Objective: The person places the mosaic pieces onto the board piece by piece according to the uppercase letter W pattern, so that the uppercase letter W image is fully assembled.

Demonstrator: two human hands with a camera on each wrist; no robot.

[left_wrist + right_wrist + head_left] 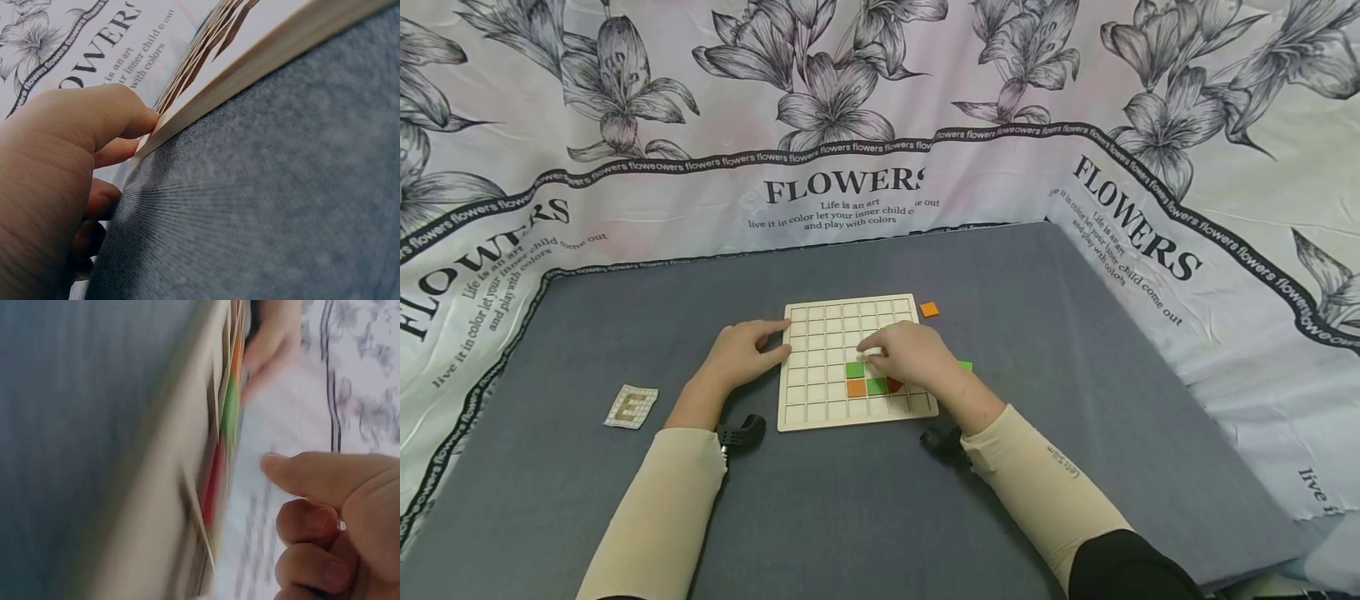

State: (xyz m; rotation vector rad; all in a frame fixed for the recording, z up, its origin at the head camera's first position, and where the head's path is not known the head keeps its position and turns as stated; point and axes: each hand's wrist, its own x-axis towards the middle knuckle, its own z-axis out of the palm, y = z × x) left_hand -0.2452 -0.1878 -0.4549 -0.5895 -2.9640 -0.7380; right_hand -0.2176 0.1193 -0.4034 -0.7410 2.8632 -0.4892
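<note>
A pale wooden grid board lies on the grey table. My left hand touches its left edge with thumb and index finger, and the left wrist view shows fingertips against the board's side. Over the board's middle hovers my right hand, thumb and index tips a little apart; no piece shows between them. Right below its fingertips sit a green tile, an orange tile and a second green tile in grid cells. A red tile beside them is partly covered by my right hand.
Off the board's upper right corner lies a loose orange tile. Part of a green piece shows behind my right wrist. On the left is a small patterned card. A flower-printed cloth borders the table.
</note>
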